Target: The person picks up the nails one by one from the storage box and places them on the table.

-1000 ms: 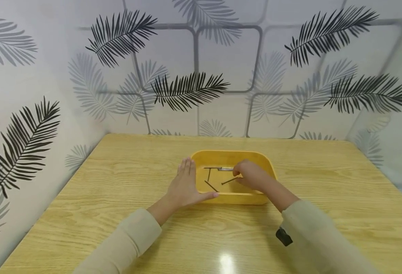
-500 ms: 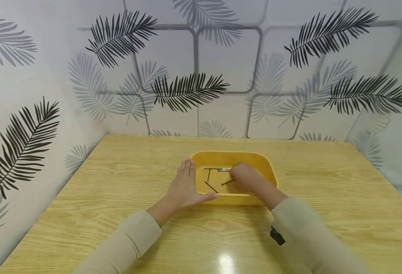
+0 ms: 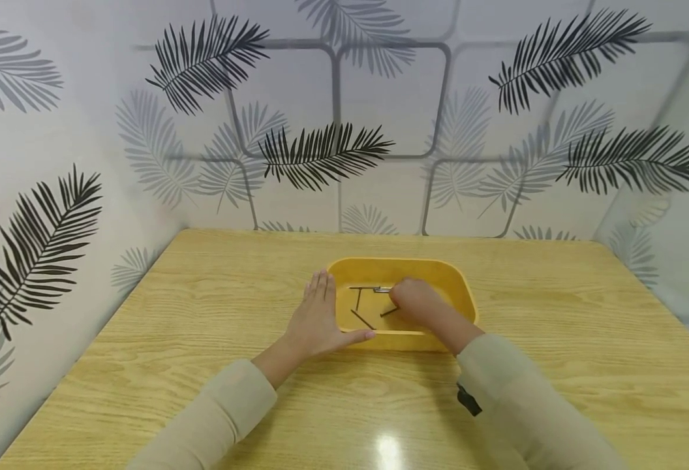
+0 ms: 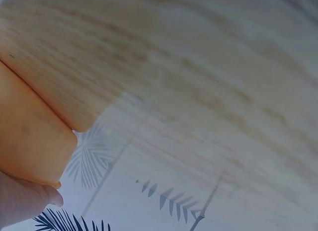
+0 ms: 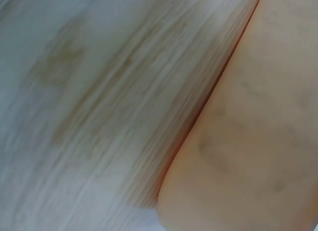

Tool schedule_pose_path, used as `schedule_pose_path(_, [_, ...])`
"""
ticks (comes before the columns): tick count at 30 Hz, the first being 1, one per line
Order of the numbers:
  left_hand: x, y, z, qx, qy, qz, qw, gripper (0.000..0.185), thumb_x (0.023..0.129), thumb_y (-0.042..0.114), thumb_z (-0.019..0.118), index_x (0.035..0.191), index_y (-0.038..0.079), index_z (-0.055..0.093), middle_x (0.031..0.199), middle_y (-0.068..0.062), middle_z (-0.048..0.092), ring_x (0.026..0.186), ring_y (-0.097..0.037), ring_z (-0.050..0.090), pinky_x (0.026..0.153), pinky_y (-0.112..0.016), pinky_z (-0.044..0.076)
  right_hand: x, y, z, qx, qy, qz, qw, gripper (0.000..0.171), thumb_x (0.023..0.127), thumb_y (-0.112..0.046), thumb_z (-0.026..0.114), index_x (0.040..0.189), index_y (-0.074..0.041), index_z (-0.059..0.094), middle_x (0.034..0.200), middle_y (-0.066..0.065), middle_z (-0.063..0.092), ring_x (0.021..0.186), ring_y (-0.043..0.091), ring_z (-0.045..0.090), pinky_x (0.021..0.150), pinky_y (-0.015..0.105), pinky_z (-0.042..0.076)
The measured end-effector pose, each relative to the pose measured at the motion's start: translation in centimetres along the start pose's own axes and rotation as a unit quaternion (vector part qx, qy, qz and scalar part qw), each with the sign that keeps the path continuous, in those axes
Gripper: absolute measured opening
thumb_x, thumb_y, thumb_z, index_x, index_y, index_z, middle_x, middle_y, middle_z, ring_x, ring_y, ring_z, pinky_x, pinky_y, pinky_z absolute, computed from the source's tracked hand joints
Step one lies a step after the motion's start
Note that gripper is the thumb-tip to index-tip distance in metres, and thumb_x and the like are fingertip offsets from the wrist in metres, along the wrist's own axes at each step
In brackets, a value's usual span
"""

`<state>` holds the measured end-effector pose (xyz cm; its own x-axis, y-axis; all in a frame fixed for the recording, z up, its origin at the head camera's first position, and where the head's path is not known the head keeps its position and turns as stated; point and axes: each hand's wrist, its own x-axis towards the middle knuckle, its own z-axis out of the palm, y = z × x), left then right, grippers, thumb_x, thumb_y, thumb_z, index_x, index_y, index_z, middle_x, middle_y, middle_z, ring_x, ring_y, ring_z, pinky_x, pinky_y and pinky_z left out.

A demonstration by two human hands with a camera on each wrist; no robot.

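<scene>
A: Okay, step? Right hand (image 3: 417, 301) is down inside the yellow tray (image 3: 460, 281) in the middle of the table (image 3: 203, 313), at the thin dark nails (image 3: 361, 318) – looks like a pick.

B: Grip?

A: Fingers are curled over the nails, but I can't tell if one is pinched. Left hand (image 3: 316, 320) lies flat, fingers straight, against the tray's left wall, thumb along the near rim.

B: Next?

A: My guess: a fine pinch on one nail, tray held steady.
</scene>
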<state>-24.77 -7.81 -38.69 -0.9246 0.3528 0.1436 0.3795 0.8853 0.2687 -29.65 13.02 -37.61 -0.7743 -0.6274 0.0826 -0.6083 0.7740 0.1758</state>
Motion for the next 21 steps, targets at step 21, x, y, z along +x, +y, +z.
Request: schedule_pose_path(21, [0.1, 0.1, 0.1, -0.001, 0.003, -0.007, 1.0, 0.118, 0.074, 0.073, 0.055, 0.145, -0.009, 0.011, 0.153, -0.026, 0.007, 0.143, -0.037, 0.005, 0.117, -0.046, 0.013, 1.0, -1.3, -0.6, -0.136, -0.097, -0.011, 0.986, 0.008, 0.088, -0.01, 0.061, 0.089, -0.009, 0.069, 0.091, 0.003, 0.069, 0.089, 0.022, 0.059, 0.086, 0.038, 0.05])
